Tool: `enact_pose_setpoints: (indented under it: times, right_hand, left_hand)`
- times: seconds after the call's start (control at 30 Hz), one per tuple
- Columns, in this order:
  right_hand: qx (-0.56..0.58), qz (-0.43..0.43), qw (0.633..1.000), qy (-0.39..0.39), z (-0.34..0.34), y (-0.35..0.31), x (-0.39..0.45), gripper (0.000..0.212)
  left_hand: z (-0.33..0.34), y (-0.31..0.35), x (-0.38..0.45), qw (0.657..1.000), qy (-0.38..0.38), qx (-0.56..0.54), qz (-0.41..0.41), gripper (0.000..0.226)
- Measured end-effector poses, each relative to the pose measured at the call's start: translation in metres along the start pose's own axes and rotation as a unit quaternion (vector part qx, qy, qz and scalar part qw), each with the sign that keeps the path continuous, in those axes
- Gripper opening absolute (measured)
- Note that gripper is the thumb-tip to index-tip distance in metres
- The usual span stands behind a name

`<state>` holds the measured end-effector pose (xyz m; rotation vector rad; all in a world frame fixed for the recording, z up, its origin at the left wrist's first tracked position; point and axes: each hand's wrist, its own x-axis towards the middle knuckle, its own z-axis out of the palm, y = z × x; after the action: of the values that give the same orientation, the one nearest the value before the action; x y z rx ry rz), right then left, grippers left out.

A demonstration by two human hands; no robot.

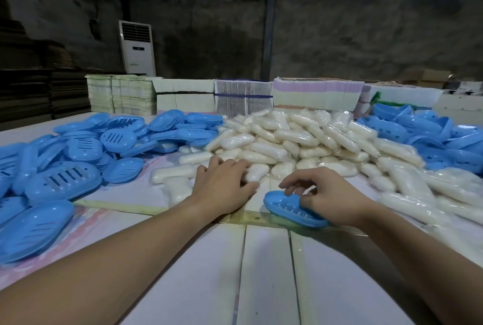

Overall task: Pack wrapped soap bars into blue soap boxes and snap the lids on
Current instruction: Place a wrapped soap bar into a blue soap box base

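A large heap of white wrapped soap bars (300,139) fills the middle and right of the table. My left hand (222,186) lies palm down at the heap's near edge, fingers spread over one wrapped soap bar (257,171) and touching it. My right hand (326,194) grips the right end of an open blue soap box base (285,207) with drain slots, tilted on the table. No soap lies in this base.
Blue slotted lids and boxes (65,157) are heaped at the left, and more blue box halves (423,131) at the far right. Stacks of flat printed cartons (243,97) line the table's far edge. A white floor air conditioner (137,47) stands behind.
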<state>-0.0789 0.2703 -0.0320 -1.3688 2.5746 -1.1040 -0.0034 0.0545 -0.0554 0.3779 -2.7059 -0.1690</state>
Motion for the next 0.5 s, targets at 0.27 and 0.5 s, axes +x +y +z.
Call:
enact_pose_setpoints:
  times: [0.27, 0.5]
  right_hand:
    - [0.094, -0.036, 0.995, -0.015, 0.0007, -0.0076, -0.0005, 0.059]
    - [-0.004, -0.021, 1.0, -0.004, 0.0002, -0.0014, 0.001, 0.047]
  left_hand:
    - [0.0044, 0.0013, 0.0053, 0.996, 0.044, -0.07, 0.015, 0.023]
    - [0.0025, 0.0094, 0.0025, 0.997, -0.052, -0.013, 0.054, 0.057]
